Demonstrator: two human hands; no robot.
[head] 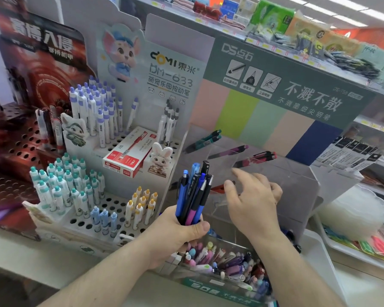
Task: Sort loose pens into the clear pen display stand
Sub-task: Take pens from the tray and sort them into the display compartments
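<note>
Stand (297, 173): few pens slotted, most slots bare. Left hand (177, 231) grips pen bundle (194, 196); right hand (251, 196) slack, holding nothing. Early.

Left hand (179, 231) gripped a bundle of pens (194, 196) upright. Right hand (252, 196), fingers spread, reached into the clear stand (297, 180), touching a red pen (218, 188).

A pale shelf counter (31, 251) spans the lower frame. On it stand a white peg-hole pen rack (102, 209) at left, the clear pen display stand (297, 180) at centre-right, and a clear bin (226, 264) of mixed pens at bottom centre.
</note>
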